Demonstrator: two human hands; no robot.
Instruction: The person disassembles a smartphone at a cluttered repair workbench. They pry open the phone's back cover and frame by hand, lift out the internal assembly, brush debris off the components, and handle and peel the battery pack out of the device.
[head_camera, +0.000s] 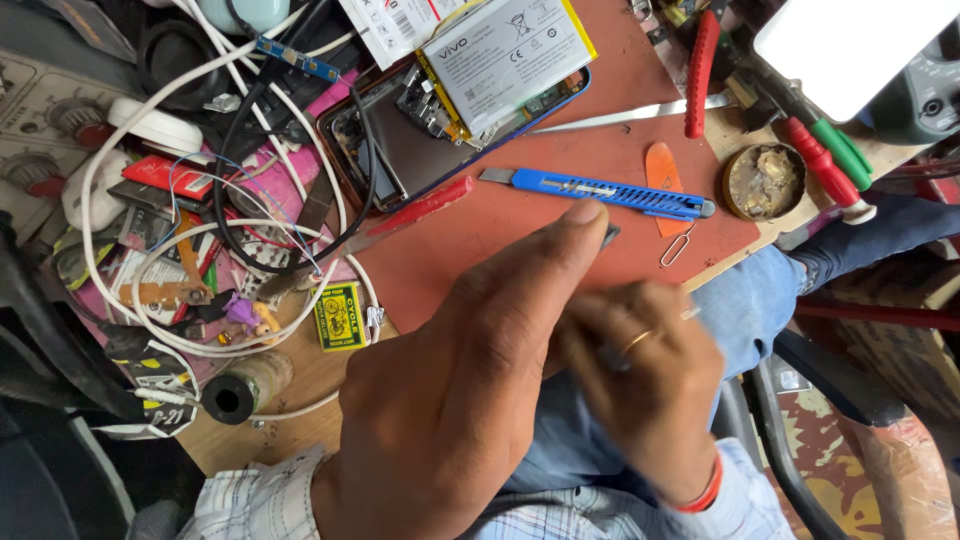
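Cluttered with white cables (120, 300), the counter (300, 400) carries a red mat (480, 240) with a blue utility knife (600, 192) and an opened phone (440, 130). Left hand (470, 400) pinches a tiny dark part (610, 235) at its fingertip; right hand (645, 385) is blurred, its grip unreadable. That part looks light, stiff and easily dropped, best held by its edges

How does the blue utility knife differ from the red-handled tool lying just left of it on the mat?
The blue utility knife is wider and flat-sided, with a ridged slider along its body; the red-handled tool is slimmer and plain. The knife lies nearly level, whereas the red tool slants down to the left. The knife's short blade tip shows at its left end; the red tool's metal end runs toward the cables. Both lie untouched on the red mat.
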